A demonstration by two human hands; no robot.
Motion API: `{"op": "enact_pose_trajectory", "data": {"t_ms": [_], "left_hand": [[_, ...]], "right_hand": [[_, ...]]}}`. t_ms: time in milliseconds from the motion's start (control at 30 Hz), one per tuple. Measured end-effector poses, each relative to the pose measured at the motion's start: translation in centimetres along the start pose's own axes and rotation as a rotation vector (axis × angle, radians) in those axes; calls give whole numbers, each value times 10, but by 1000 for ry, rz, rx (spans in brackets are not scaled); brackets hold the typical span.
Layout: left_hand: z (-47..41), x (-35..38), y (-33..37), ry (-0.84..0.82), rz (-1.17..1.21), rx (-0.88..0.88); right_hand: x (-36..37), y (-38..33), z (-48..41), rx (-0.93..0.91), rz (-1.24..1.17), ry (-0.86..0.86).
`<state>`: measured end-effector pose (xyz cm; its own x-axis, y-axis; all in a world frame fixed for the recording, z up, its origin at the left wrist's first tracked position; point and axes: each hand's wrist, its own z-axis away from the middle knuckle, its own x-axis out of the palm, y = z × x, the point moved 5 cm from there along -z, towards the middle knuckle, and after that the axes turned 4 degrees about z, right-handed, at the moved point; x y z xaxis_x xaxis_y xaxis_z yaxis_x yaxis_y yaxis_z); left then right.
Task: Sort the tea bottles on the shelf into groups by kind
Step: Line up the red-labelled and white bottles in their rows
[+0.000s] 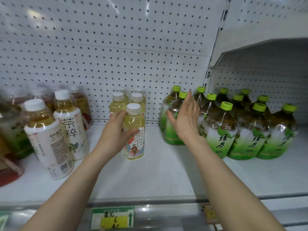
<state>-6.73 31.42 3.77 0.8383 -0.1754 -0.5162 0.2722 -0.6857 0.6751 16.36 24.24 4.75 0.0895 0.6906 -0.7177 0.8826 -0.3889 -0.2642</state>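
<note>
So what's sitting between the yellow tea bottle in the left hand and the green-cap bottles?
Nothing: the head view shows bare white shelf between the yellow tea bottle and the green-cap bottles.

We see the shelf [160, 177] as matt white painted metal, smooth with faint scuffs, and behind it a matt white pegboard panel [100, 47] punched with small holes. The yellow tea bottle [134, 130] is clear glossy plastic with a ribbed white cap and a printed film label. Right of it, the green-capped bottles [218, 130] are glossy clear plastic in shiny shrink labels. Below, the price tag [113, 219] looks like paper behind a glossy strip.
</note>
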Motion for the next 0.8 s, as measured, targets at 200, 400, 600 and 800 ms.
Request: {"op": "enact_pose_trajectory", "data": {"t_ms": [200, 400, 600, 800], "left_hand": [[3, -2, -2, -10, 0, -11], [16, -10, -11, -16, -20, 1], [18, -32, -31, 68, -111, -75], [11, -8, -58, -67, -60, -204]], "right_hand": [[-1, -5, 10, 85, 9, -31], [-11, -102, 45, -229, -348, -115], [3, -121, 39, -203, -360, -214], [10, -118, 28, -170, -294, -153]]}}
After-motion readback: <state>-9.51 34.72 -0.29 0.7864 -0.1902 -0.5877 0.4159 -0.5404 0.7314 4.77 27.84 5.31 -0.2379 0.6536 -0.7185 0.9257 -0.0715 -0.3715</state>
